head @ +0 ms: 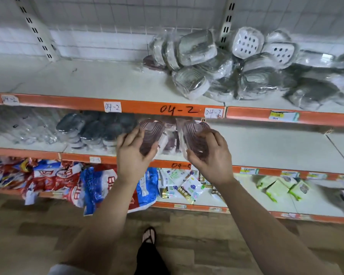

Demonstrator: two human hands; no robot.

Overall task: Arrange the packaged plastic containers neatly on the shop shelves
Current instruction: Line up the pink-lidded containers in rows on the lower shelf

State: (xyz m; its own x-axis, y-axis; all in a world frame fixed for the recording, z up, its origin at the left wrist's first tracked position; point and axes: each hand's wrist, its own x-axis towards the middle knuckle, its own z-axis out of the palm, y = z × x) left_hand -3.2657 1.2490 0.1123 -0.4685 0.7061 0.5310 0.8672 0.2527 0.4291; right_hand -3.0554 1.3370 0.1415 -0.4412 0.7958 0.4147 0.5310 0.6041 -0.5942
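My left hand grips a pink ribbed plastic container in clear wrap, tilted on edge in front of the middle shelf. My right hand grips a second pink wrapped container beside it. Between and behind the two, more pink containers stand on that shelf. To their left sit dark grey wrapped containers in a row. On the top shelf a loose heap of grey and white wrapped containers lies at the right.
Clear wrapped items fill the middle shelf's far left. The bottom shelf holds red and blue bags and small green-white packets. Orange shelf edges carry "04-2" labels. My sandalled foot stands on the wood-pattern floor.
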